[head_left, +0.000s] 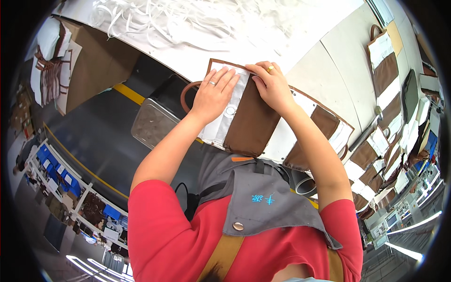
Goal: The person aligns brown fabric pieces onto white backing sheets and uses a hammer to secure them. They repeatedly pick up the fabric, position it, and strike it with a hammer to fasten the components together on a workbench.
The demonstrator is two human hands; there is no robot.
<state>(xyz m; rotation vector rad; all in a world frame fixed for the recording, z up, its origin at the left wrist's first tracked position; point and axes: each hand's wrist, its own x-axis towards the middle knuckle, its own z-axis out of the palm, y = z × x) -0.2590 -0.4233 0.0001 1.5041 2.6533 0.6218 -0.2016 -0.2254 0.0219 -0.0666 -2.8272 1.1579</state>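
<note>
A brown and white bag panel [253, 120] with a brown edge and a curved brown handle [184, 97] lies at the table's near edge, its lower end hanging toward my lap. My left hand [216, 92] rests flat on its white left part, fingers stretched out and together, a ring on one. At the panel's far edge, my right hand [272, 83] has its index finger and thumb bent closed on the brown edge. The other fingers are curled. A second brown and white panel [312, 127] lies to the right, partly behind my right forearm.
Loose white strips [188, 23] are heaped on the white table [300, 42]. More brown and white panels [386, 70] lie in a row at the right. A large brown carton [101, 61] stands at the left, beside stacked panels. A grey padded seat [157, 123] is left of my lap.
</note>
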